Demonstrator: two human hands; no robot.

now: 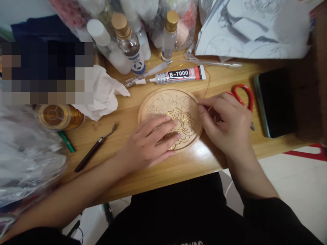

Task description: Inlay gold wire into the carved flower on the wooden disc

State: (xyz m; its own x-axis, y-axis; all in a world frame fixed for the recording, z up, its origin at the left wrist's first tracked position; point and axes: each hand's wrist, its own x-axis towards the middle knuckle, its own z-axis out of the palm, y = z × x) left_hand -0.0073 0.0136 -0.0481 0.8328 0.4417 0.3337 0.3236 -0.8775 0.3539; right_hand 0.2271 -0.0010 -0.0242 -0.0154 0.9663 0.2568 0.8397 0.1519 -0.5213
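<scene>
A round wooden plate lies on the table, with drawn floral lines on its upper half and a flower outlined in gold wire nearer me. My left hand rests flat across the plate's lower left, fingers spread, covering part of the flower. At the right rim, my right hand pinches thumb and forefinger together. From those fingertips a fine wire curves up toward the glue tube; its pinched end is hidden. Red-handled scissors lie just behind my right hand, partly covered by it.
Beyond the plate lie a B-7000 glue tube and bottles. A dark-handled tool, crumpled tissue and a gold wire spool are at left. At right are a phone and printed sheets.
</scene>
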